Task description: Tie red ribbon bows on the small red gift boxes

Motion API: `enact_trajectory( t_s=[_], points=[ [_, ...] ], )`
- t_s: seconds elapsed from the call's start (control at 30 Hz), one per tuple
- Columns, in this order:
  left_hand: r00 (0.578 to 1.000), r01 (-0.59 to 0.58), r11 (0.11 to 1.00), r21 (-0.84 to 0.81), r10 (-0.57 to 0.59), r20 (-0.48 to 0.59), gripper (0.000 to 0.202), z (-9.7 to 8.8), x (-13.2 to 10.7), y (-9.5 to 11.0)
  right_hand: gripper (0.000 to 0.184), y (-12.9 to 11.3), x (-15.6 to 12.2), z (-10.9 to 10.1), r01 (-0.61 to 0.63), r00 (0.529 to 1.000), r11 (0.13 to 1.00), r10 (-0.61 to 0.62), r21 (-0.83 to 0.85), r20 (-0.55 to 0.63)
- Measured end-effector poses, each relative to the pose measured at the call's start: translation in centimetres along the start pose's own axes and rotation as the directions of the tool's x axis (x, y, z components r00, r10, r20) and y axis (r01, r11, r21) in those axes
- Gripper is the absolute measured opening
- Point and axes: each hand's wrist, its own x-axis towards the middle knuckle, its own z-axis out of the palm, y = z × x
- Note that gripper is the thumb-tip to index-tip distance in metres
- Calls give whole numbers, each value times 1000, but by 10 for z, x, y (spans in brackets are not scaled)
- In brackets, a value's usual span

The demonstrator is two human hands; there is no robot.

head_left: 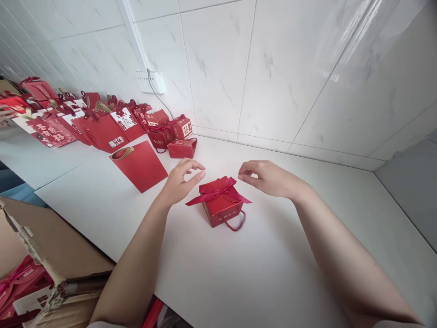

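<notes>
A small red gift box (223,207) stands on the white table, tied on top with a crimson ribbon bow (218,193). A dark red cord handle hangs from its near side and rests on the tabletop. Left of the box hovers my left hand (182,180), its fingers loosely bent and thumb apart, with nothing in it. On the other side, my right hand (269,178) is raised with curled fingers and a gap above the thumb; I see nothing in it. Neither hand touches the box or the ribbon.
A flat red gift bag (139,166) lies left of my left hand. Several small red boxes (182,148) and red bags (102,130) line the wall. A cardboard carton (58,241) with red boxes stands lower left. Another person's blurred hand (4,119) shows at the far left.
</notes>
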Motion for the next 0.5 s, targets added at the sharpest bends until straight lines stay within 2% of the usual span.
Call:
enact_trajectory(
  t_s=[0.1,0.17,0.3,0.4,0.5],
  points=[
    [971,60,982,-179,-16,239,19,1,-2,5,21,-13,1,3,110,994,993,-109,34,-30],
    [939,140,958,-249,-49,340,18,2,-2,8,14,-25,1,8,240,968,970,-235,42,-91],
    [919,257,916,-307,-134,370,17,4,-2,7,15,-54,-1,28,487,871,874,-486,-12,-68],
    [919,274,911,-306,-155,362,16,4,-1,2,24,-72,-4,53,499,859,853,-510,-152,-46],
    [916,258,904,-342,-116,385,18,4,0,-2,29,-80,-6,75,459,863,817,-503,-349,-43]
  ],
)
